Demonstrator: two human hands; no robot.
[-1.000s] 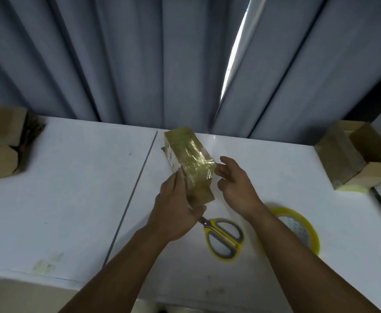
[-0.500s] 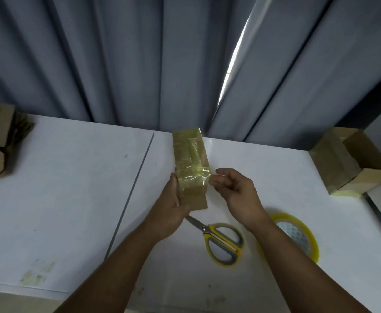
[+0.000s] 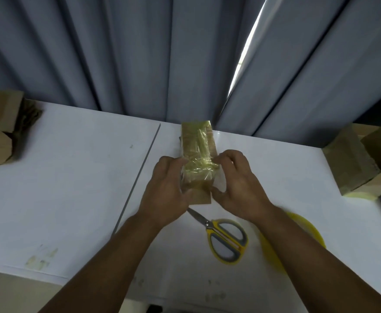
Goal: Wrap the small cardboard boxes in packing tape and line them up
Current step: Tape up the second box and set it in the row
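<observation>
Above table (image 3: pixel 72 177): both hands grip taped box (image 3: pixel 197 141); fingers curled

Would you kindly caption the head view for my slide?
Left hand and right hand grip a tape-wrapped cardboard box over a white table, near scissors and a tape roll.
</observation>
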